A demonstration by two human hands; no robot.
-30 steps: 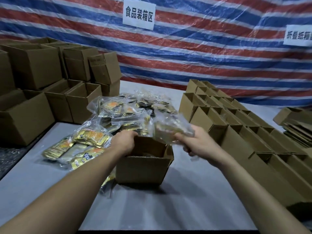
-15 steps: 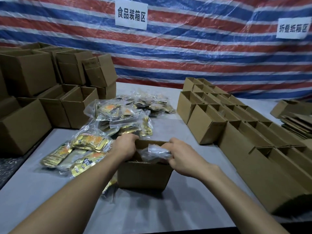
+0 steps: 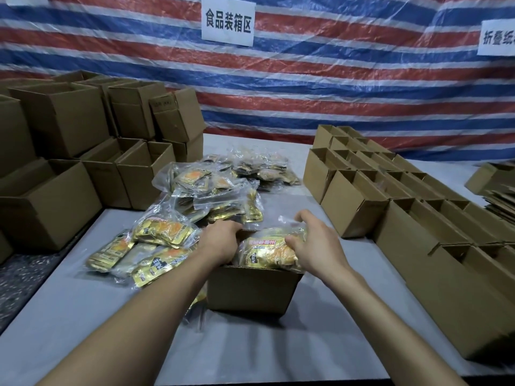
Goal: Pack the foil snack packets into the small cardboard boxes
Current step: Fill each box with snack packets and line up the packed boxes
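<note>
A white sign (image 3: 228,23) on the striped tarp (image 3: 348,79) reads 食品装箱区. A second sign (image 3: 496,37), cut off at the right, starts 折叠纸. Near the table's (image 3: 83,316) front edge, the left hand (image 3: 220,242) grips the small box's (image 3: 250,291) left rim. The right hand (image 3: 316,247) clutches a bagged bundle of gold foil packets (image 3: 267,250) in its open top.

Gold foil packet bag (image 3: 269,250) lying atop open small box (image 3: 250,291).
</note>
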